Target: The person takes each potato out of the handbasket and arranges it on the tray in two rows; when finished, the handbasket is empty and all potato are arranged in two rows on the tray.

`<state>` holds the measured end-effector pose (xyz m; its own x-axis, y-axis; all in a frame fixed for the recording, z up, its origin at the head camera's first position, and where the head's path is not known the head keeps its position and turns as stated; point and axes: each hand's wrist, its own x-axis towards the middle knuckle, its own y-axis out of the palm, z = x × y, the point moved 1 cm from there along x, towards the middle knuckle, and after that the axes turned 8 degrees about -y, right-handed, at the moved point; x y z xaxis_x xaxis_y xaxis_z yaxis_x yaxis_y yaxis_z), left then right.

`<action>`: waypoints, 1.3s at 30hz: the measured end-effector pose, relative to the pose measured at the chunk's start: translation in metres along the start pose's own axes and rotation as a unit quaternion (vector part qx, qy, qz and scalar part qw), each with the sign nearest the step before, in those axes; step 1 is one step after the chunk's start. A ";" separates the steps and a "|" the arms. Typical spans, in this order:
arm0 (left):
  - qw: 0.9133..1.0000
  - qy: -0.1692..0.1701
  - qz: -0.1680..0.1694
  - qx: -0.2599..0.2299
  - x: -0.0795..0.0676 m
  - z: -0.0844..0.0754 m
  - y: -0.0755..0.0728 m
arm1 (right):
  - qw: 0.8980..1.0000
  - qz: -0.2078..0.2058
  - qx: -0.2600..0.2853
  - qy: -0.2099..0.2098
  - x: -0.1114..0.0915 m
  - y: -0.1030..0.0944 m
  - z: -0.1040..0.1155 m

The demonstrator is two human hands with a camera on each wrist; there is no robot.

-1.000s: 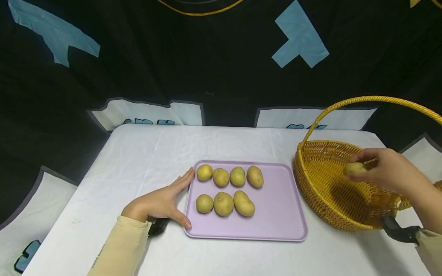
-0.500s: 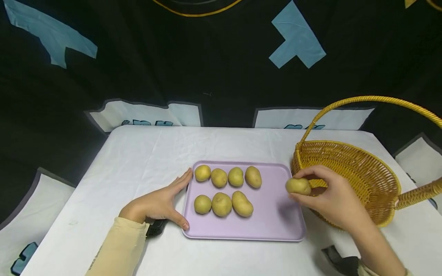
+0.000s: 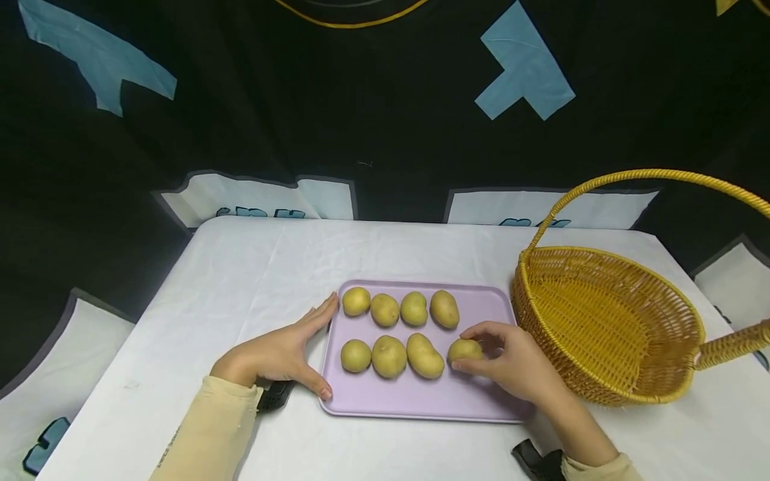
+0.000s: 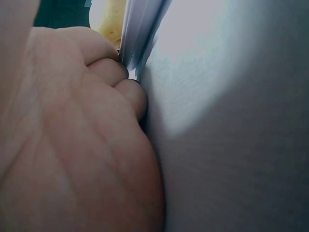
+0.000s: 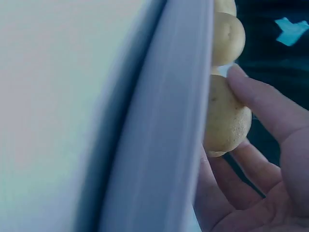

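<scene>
In the head view, a lilac tray (image 3: 421,407) bears two rows of yellow potatoes. My right hand (image 3: 511,357) pinches a potato (image 3: 465,350) between thumb and fingers, at the right end of the near row, low over the tray. Beside it lies a longer potato (image 3: 424,356). The right wrist view shows the held potato (image 5: 227,116) behind the tray's edge (image 5: 159,121). My left hand (image 3: 279,351) rests against the tray's left side, fingers toward the far corner and thumb on the near corner. Its palm (image 4: 82,140) fills much of the left wrist view.
A yellow wicker basket (image 3: 529,321) with a tall arched handle (image 3: 644,175) stands just right of the tray; its floor shows bare. White cloth (image 3: 289,254) covers the table. A dark curtain (image 3: 361,120) hangs behind the far edge.
My right hand has carried a potato out of the basket leftward, down to the near row on the tray. The left hand has stayed at the tray's side.
</scene>
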<state>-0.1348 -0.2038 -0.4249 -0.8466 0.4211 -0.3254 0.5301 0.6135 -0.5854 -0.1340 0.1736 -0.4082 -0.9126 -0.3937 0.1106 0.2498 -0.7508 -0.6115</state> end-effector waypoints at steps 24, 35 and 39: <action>1.000 0.002 0.002 0.009 0.009 -0.002 -0.003 | 0.990 0.033 0.125 0.048 0.008 0.006 -0.019; 1.000 0.007 0.002 0.003 0.008 0.000 -0.001 | 0.994 0.028 0.101 0.032 0.008 0.007 -0.021; 1.000 0.003 -0.001 0.010 0.009 0.000 -0.001 | 0.997 0.021 0.069 0.003 0.010 0.000 -0.020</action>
<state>-0.1433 -0.2004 -0.4268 -0.8475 0.4235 -0.3200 0.5272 0.6016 -0.6002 -0.1491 0.1800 -0.4228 -0.9027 -0.4224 0.0820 0.3287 -0.8000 -0.5019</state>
